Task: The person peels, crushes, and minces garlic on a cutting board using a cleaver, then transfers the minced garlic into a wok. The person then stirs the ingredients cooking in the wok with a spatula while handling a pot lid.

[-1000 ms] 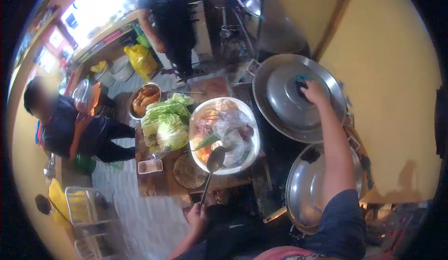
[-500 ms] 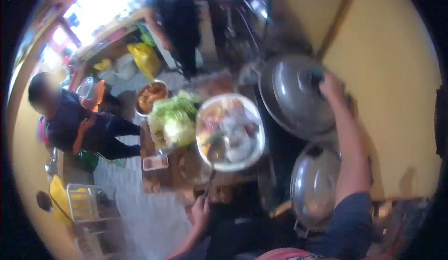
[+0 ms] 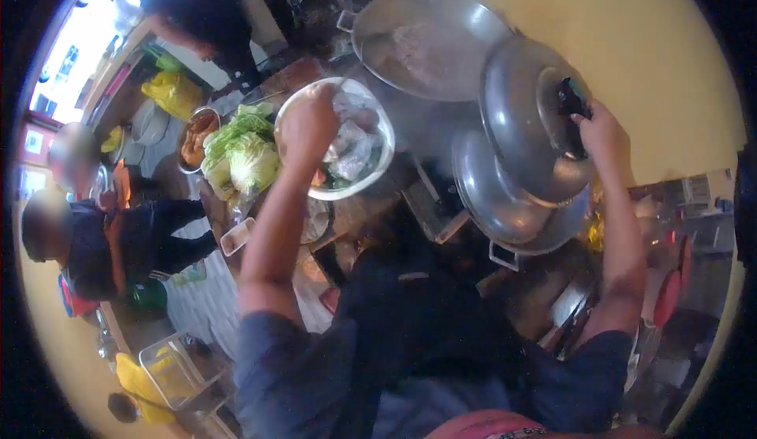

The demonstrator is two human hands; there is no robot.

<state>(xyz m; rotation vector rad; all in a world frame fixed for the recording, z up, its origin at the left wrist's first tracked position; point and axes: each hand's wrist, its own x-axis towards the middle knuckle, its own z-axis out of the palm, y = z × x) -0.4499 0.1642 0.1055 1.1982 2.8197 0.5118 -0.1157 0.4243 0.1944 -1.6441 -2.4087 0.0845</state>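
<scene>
My right hand [image 3: 603, 128] grips the dark knob of a large metal lid [image 3: 520, 112], which is tilted and lifted off the upper wok [image 3: 426, 45]. Pale contents and haze show in that wok. Beneath the raised lid lies a second lidded pan [image 3: 505, 202]. My left hand [image 3: 311, 128] is over the left side of a white tub [image 3: 378, 151] holding plastic bags and vegetables. Its fingers are closed, but what they hold is hidden. Leafy cabbage [image 3: 251, 159] lies left of the tub.
A person [image 3: 95, 242] stands at the left, with another head behind. Another person [image 3: 205, 21] stands at the top left. A metal bowl of orange-brown food [image 3: 195, 143], a small tray [image 3: 236, 238], a yellow bag [image 3: 172, 92] and a white rack [image 3: 177, 376] are also around.
The lid has come up off the upper wok and moved down and right in my right hand. My left hand has moved up to the tub. The view has turned, and another head shows at the left.
</scene>
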